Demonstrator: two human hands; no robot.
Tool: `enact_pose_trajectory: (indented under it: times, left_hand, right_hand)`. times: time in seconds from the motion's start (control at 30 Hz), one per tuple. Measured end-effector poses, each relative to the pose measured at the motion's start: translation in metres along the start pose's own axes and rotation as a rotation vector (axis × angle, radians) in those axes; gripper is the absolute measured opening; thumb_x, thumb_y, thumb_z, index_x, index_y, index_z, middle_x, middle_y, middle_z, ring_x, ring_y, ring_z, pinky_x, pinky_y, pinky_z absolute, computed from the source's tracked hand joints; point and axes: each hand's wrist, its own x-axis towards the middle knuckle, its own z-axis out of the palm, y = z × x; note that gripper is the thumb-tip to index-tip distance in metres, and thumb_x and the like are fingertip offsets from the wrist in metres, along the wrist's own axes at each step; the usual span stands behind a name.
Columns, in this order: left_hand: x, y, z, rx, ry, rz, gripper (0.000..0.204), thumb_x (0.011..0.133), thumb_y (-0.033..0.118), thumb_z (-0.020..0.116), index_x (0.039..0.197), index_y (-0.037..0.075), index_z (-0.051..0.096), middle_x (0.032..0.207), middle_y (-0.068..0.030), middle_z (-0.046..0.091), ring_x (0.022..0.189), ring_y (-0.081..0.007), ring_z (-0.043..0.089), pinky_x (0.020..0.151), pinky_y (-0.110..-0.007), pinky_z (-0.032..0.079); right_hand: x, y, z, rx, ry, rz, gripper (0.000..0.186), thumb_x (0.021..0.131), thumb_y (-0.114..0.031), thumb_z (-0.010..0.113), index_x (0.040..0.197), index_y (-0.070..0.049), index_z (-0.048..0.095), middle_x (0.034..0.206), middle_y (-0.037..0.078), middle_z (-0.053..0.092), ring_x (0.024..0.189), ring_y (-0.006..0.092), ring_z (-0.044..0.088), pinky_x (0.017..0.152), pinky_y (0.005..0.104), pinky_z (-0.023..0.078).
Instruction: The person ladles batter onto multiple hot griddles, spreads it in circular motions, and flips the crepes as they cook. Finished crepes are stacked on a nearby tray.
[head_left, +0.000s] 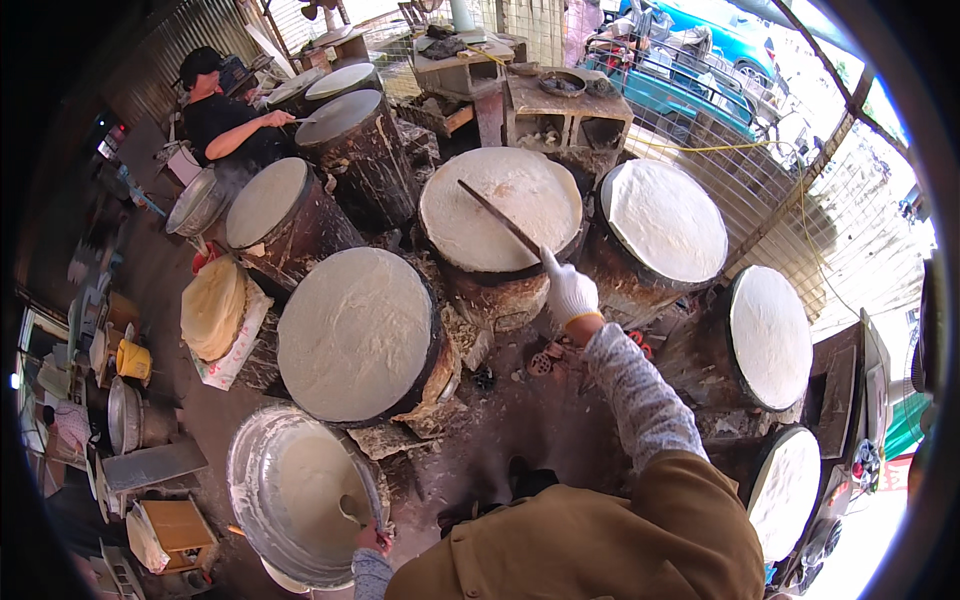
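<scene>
1. In hand: the white-gloved right hand has its fingers wrapped round the near end of a long dark blade, which slants over the pale sheet on the far middle drum; whether it touches is hard to tell.
2. At the near left, the left hand closes round the handle of a ladle in the batter pot; the exact finger placing is too small to tell.
3. Done, I judge: spreading on that middle sheet, which reaches its rim, on the near left drum and on 3 drums at the right. A stack of finished rounds sits at the left.
4. Left, I judge: these 5 sheets to come off, and the pot's remaining batter to be used.
</scene>
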Motion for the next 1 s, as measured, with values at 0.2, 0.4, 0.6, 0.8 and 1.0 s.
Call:
enact_pose_trajectory:
  times: [0.2,0.4,0.6,0.8,1.0]
  left_hand:
    - [-0.004,-0.001,0.005,-0.021,0.022,-0.010,0.030,0.088,0.029,0.072,0.074,0.013,0.051,0.050,0.0014,0.043,0.044,-0.0098,0.044,0.039,-0.026,0.040]
    - [0.004,-0.003,-0.002,0.038,-0.032,0.007,0.035,0.087,0.034,0.072,0.071,0.013,0.048,0.050,0.0018,0.042,0.043,-0.0093,0.044,0.038,-0.024,0.039]
    - [-0.005,-0.003,0.005,0.020,0.015,0.022,0.035,0.087,0.035,0.072,0.071,0.014,0.048,0.050,0.0025,0.043,0.044,-0.0088,0.045,0.038,-0.024,0.039]
    - [0.010,0.000,-0.001,0.032,0.006,-0.043,0.033,0.088,0.036,0.071,0.073,0.016,0.050,0.051,0.0035,0.044,0.044,-0.0077,0.045,0.039,-0.025,0.040]
    - [0.002,-0.001,0.000,0.046,-0.008,-0.010,0.034,0.088,0.037,0.071,0.072,0.016,0.050,0.049,0.0035,0.042,0.043,-0.0075,0.044,0.038,-0.024,0.040]
  right_hand:
    - [0.061,0.018,-0.006,-0.030,0.005,0.081,0.054,0.088,-0.010,0.048,0.141,-0.019,0.045,0.082,0.022,0.069,0.074,0.0363,0.070,0.062,0.0475,0.055]
    - [0.036,-0.009,-0.014,0.056,-0.032,0.024,0.050,0.087,-0.011,0.050,0.136,-0.017,0.049,0.082,0.023,0.068,0.073,0.0380,0.069,0.063,0.0486,0.055]
    - [0.059,0.011,-0.018,-0.032,-0.001,0.074,0.051,0.088,-0.010,0.048,0.139,-0.015,0.048,0.083,0.022,0.069,0.074,0.0366,0.070,0.064,0.0480,0.055]
    - [0.037,0.034,0.003,0.253,0.000,0.140,0.043,0.091,-0.021,0.051,0.133,-0.013,0.052,0.081,0.027,0.066,0.078,0.0434,0.066,0.070,0.0526,0.052]
    - [0.008,0.046,-0.014,0.046,-0.023,0.194,0.051,0.092,-0.022,0.050,0.142,-0.016,0.043,0.078,0.023,0.067,0.071,0.0406,0.066,0.065,0.0520,0.051]
